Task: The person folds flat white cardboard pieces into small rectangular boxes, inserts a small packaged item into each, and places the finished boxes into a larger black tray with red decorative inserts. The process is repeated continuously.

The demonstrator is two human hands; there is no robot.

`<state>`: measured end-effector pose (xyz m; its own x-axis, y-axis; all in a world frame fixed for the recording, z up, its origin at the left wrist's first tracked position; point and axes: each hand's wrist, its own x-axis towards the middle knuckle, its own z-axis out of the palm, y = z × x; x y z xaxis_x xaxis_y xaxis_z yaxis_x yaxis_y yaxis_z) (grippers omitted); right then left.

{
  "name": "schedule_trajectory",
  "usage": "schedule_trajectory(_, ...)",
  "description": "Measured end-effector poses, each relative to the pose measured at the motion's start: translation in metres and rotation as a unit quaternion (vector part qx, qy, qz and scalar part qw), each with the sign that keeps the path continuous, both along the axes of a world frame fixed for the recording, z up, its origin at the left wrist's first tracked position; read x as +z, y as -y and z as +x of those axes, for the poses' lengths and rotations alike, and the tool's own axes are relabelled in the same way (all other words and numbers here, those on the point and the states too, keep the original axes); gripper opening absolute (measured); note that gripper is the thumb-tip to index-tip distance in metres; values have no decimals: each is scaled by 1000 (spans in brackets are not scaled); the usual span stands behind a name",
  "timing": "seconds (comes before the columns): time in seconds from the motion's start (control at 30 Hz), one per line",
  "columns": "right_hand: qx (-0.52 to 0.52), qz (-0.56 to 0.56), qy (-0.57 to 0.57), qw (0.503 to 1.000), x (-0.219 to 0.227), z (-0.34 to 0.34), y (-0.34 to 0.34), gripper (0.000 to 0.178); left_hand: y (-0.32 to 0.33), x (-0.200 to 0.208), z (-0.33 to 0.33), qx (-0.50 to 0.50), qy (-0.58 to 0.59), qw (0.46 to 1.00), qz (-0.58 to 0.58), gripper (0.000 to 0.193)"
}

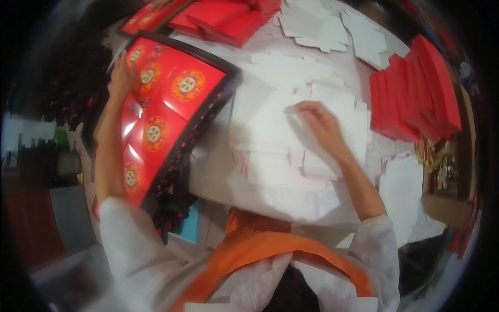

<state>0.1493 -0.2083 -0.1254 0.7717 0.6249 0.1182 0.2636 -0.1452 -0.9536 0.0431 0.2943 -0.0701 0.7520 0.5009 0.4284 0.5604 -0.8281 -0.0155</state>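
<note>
My left hand (122,77) rests flat on a stack of large red sheets with gold round emblems (171,99), which sit in a black-edged box at the table's left. My right hand (319,122) lies on a pile of flat white cardboard cutouts (270,119) in the middle of the table, fingers curled on the top sheet's edge. Whether the fingers pinch the sheet is unclear through the blur.
A row of upright red boxes (416,93) stands at the right. More red boxes (228,21) and white cutouts (322,26) lie at the back. Another white stack (403,192) sits at the near right, next to a brown box (442,171).
</note>
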Motion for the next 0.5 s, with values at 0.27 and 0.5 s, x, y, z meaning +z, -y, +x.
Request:
schedule_trajectory(0.27, -312, -238, 190, 900, 0, -3, 153, 39, 300, 32, -73, -265, 95, 930, -237, 39)
schedule_trajectory(0.5, -320, -73, -18, 944, -32, -17, 148, 53, 290, -72, -32, -115, 146, 897, -400, 42)
